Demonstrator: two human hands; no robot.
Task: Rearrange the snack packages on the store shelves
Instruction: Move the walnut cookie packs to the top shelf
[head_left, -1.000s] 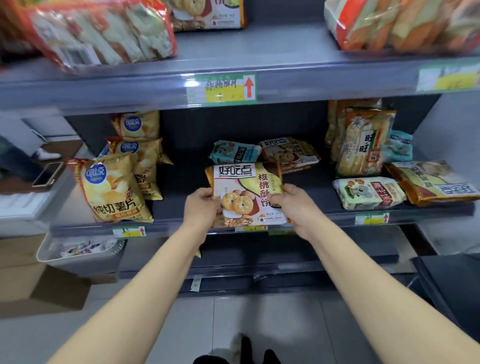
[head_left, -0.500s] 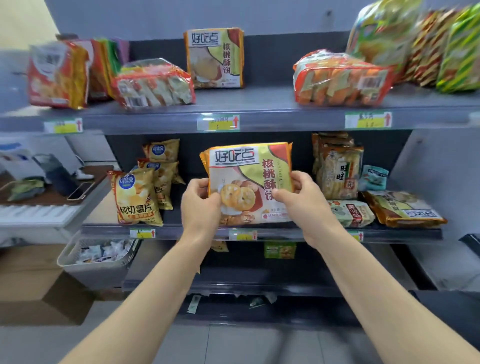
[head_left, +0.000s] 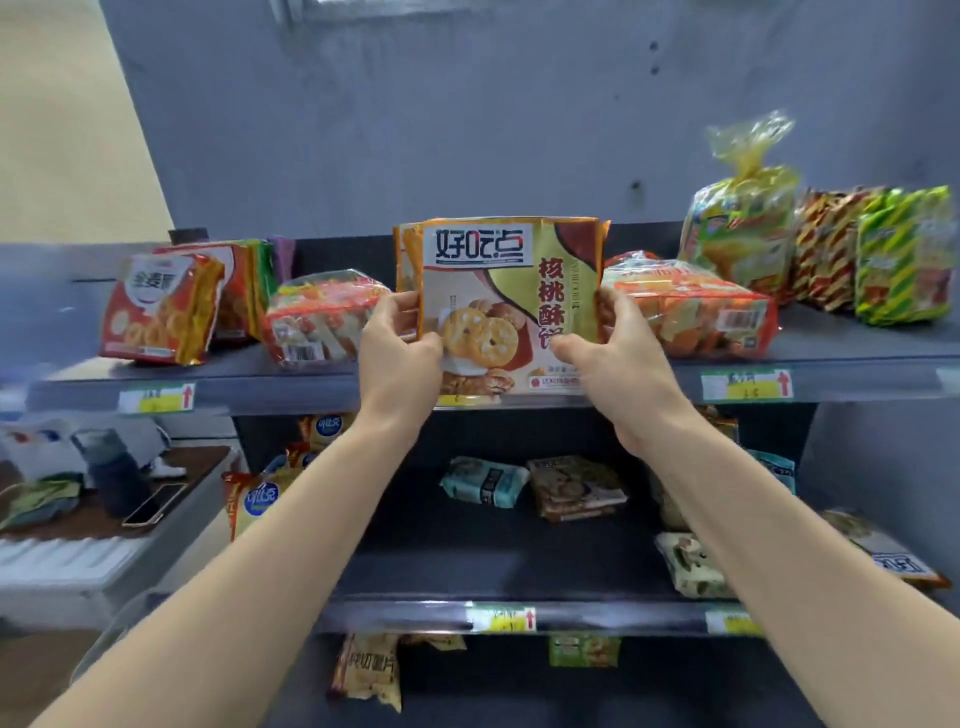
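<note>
I hold a walnut cookie package (head_left: 511, 291) upright at the front of the top shelf (head_left: 831, 364). My left hand (head_left: 397, 358) grips its left edge and my right hand (head_left: 610, 358) grips its right edge, thumbs on the front. Just behind it stands a second package of the same kind (head_left: 406, 260), mostly hidden. Clear-wrapped orange snack packs lie on either side, one on the left (head_left: 317, 312) and one on the right (head_left: 691, 312).
The top shelf also holds a red cracker bag (head_left: 161, 312) at the left and yellow and green striped bags (head_left: 904, 254) at the right. The middle shelf (head_left: 587, 613) carries small packs (head_left: 483, 480) and chip bags (head_left: 260, 501). A desk with a phone (head_left: 153, 504) stands at the left.
Both hands lifted the cookie package from the middle shelf up to the top shelf, in front of the matching package. The view tilted upward with it.
</note>
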